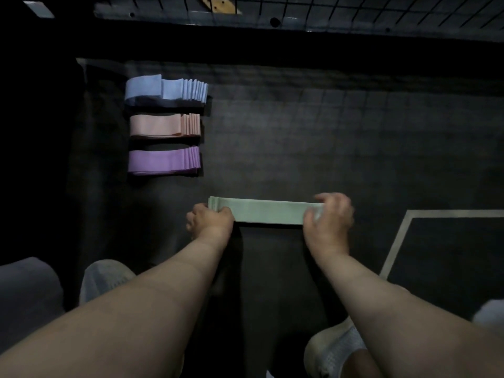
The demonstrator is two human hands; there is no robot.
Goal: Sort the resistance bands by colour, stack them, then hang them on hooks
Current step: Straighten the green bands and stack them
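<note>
Green band stack (267,211) held at both ends, just over the floor mat (354,145).
Left hand (211,221) and right hand (328,219) each have fingers (225,211) curled round one end, the right blurred. Beyond and left of the left fingers lie the blue stack (166,90), pink stack (165,125) and purple stack (163,160). Judgement: sorting nearly done, with green unplaced and hanging not begun. Wire grid (354,9) lies far ahead.
</note>
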